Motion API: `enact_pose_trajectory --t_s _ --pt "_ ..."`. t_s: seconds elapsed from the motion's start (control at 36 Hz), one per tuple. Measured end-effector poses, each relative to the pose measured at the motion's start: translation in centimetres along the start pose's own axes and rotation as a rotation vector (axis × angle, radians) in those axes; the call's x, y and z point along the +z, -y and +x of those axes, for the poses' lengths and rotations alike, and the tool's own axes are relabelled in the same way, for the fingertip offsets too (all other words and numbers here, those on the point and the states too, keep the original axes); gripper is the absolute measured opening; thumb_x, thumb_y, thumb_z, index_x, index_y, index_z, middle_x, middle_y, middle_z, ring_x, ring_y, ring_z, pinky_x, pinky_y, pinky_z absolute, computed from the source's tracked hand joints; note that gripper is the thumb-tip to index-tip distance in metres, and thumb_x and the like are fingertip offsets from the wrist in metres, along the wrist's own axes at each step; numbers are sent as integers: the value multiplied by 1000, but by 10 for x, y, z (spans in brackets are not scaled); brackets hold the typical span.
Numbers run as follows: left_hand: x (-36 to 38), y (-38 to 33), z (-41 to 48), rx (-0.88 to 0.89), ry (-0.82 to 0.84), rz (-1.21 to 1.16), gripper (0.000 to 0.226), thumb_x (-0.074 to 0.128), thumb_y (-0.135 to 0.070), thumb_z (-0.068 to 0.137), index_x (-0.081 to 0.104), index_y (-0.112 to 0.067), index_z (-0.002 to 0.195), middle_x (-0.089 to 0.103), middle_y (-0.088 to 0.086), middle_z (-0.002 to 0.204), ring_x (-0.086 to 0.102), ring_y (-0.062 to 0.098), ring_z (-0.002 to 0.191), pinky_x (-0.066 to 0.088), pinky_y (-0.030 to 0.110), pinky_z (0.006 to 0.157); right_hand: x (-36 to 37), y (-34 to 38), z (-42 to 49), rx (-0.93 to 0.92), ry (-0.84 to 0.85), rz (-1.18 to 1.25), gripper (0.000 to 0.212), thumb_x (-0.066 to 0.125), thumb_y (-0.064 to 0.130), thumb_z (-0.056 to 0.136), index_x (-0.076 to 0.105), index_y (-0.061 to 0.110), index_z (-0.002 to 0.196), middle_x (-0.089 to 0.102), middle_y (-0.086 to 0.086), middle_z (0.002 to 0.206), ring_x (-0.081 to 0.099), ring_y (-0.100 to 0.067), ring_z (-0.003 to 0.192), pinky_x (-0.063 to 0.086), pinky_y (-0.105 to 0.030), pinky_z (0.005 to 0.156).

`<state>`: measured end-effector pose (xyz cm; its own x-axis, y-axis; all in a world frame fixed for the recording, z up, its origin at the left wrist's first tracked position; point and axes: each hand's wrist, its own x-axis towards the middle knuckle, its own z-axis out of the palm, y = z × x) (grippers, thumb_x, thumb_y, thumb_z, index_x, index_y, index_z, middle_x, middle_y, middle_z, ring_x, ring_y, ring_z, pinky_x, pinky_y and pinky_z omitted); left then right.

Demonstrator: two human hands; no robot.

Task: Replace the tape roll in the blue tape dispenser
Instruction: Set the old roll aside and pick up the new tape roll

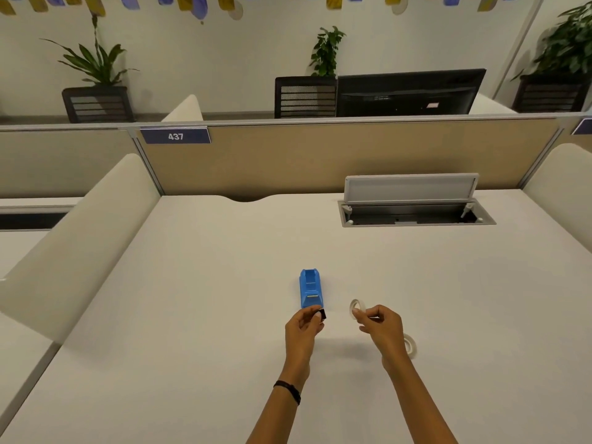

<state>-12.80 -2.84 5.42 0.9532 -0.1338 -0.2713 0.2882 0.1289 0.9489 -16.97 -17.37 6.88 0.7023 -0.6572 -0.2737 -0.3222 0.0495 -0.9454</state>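
Your left hand (303, 325) is curled around a small black piece (321, 314), pinched between thumb and fingertips just at the near end of the blue plastic tape dispenser (310, 288). Whether the black piece touches the dispenser, you cannot tell from this angle. The dispenser stands upright on the white desk (224, 283), a little left of the desk's middle, with its long axis running away from you and its roll cradle showing no roll inside.

Your right hand (379, 323) grips a small clear tape roll (355, 307) by its rim, thumb and forefinger closed on it, the ring held up off the desk and tilted so its open centre faces left and toward you. It sits to the right of the dispenser, apart from it.

A second clear tape ring (410, 346) lies on the desk just behind your right wrist (partly hidden by the wrist, so its full shape is not visible).

You wear a thin black wristband (288, 390) on your left wrist. Farther back on the right, a grey cable hatch (413, 200) in the desk stands with its lid raised, below the tan divider panel (320, 155) with the blue label reading 437 (175, 136).
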Motion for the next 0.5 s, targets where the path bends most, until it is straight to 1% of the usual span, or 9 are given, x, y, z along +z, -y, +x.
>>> enact_pose_trajectory --t_s 0.11,0.17,0.22,0.28,0.36,0.42,0.5 --pt "-2 1 2 -1 -8 13 16 55 -8 91 64 -16 102 66 5 102 65 13 91 55 15 67 0 -1 3 29 -14 5 15 74 14 74 61 7 73 63 -8 72 63 -22 66 52 -23 59" --pt "-3 2 3 -1 -11 20 19 53 -9 92 63 -11 108 65 8 105 64 16 93 56 16 69 0 -1 3 37 -17 14 15 74 15 74 61 7 73 64 -8 72 64 -23 67 51 -23 58" --pt "-6 4 7 -11 -19 25 20 52 -9 92 63 -9 109 65 9 105 64 15 92 56 16 69 4 -4 6 49 -15 14 14 74 14 74 62 8 71 64 -8 72 64 -23 67 52 -24 59" --pt "-7 3 6 -14 -16 21 19 51 -9 93 63 -11 108 65 7 102 64 13 90 56 15 68 4 -3 4 51 -15 20 14 73 14 75 61 11 70 64 -7 72 64 -22 68 53 -25 60" --pt "-6 4 6 -28 -14 24 18 49 -9 94 63 -14 105 64 4 99 63 12 90 55 14 67 4 -2 4 44 -20 33 13 72 13 77 61 15 69 65 -5 73 64 -20 69 49 -20 55" --pt "-7 3 5 -25 -9 24 18 49 -10 94 63 -18 101 64 3 98 63 13 90 55 14 66 5 -1 3 36 -7 48 10 70 13 79 62 14 72 66 -6 74 65 -18 71 50 -21 56" --pt "-8 0 5 -16 -9 27 19 47 -10 95 63 -21 97 65 3 96 63 15 91 55 14 65 6 1 2 32 20 59 7 68 12 80 64 10 76 66 -7 75 66 -19 71 53 -25 60"
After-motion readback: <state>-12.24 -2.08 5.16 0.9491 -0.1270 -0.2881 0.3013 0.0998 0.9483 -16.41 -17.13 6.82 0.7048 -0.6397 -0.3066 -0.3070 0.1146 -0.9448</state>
